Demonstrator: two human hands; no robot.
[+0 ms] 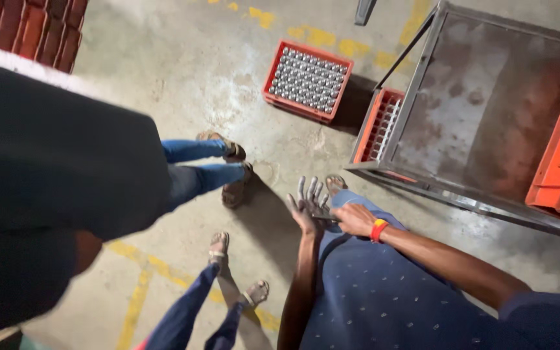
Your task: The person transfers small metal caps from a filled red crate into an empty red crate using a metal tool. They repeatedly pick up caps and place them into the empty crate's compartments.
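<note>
- Left hand (308,202) open, fingers spread downward, dirty grey; palm beside right hand.
- Right hand (352,219) closed on a thin dark tool (324,218), seemingly working it against the left palm.
- Red crate of bottles (307,80) on floor, far centre; metal table (481,110) right.

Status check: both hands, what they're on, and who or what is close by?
Left hand open, fingers spread. Right hand gripping left wrist. Nothing held. Metal cart to the right; red bottle crate ahead; two people's feet close left.
</note>
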